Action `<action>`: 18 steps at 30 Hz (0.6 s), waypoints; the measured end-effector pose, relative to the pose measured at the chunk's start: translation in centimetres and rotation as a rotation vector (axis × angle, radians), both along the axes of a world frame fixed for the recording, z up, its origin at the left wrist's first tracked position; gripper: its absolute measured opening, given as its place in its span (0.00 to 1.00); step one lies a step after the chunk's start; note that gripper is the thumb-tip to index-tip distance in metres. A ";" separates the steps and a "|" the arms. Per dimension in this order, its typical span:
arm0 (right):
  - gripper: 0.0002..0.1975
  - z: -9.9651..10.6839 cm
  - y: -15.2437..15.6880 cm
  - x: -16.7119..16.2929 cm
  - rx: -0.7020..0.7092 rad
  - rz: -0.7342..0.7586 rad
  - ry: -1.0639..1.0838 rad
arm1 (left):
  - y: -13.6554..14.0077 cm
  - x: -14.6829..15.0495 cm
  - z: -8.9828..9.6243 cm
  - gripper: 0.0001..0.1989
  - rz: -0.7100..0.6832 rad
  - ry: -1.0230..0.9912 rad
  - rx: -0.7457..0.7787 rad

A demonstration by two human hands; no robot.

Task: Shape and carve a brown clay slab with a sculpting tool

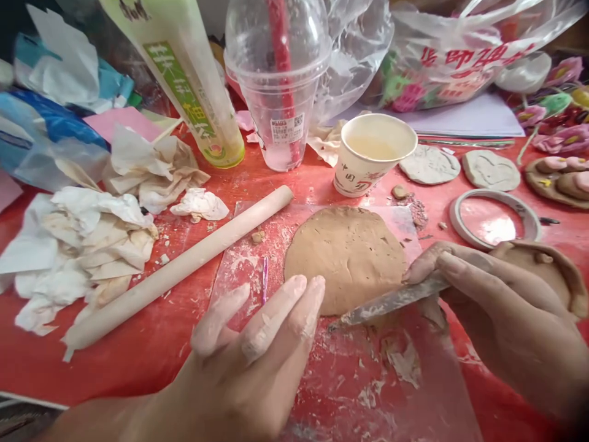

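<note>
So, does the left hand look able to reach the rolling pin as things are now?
Probably yes: the left hand grips nothing, the rolling pin lies near it, and nothing tall stands between them.

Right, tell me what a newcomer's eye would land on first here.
Probably the flat brown clay slab near the centre, with the left hand at its near left edge and the right hand holding a long, flat tool along its near right edge. Next, perhaps, the clear domed cup with a red straw behind it, and the pale rod lying diagonally to the left.
</note>
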State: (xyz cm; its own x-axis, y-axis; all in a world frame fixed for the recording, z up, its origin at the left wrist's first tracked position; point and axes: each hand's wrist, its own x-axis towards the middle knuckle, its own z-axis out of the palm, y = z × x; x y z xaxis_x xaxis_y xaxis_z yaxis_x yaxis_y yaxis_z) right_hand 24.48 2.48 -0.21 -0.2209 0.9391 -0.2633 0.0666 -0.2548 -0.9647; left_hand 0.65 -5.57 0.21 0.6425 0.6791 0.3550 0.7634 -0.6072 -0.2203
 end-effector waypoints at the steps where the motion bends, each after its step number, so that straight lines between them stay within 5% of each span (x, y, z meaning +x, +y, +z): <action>1: 0.10 -0.2 -0.1 0.0 0.004 -0.037 -0.001 | -0.1 -0.1 -0.2 0.20 -0.010 -0.010 -0.018; 12: 0.13 0.4 1.5 0.7 -0.101 -0.186 0.097 | 0.6 -1.0 -0.6 0.21 0.075 -0.138 -0.210; 18: 0.16 1.3 2.3 1.0 -0.066 -0.168 0.169 | 1.6 -1.1 -0.7 0.15 0.074 -0.265 -0.172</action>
